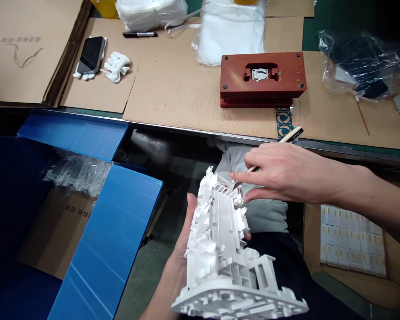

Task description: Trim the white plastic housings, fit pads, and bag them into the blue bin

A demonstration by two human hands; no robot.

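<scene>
My left hand (181,258) is wrapped around a white moulded plastic part (225,222) from its left side and below. The part is long, with ribs, clips and a wide flanged end (240,302) nearest me. In my right hand (276,175) is a craft knife (291,135) with a light handle and a dark butt end. Its pointed tip reaches the slotted far end of the part. The right index finger stretches along the part's far edge, and the thumb sits close to its right side.
On the cardboard-covered bench are a red-brown block fixture (263,80), a phone (91,54), white gloves (116,66), a black marker (140,34) and plastic bags (233,33). A blue bin (110,240) stands at left. A carton with several white pieces (351,238) sits at right.
</scene>
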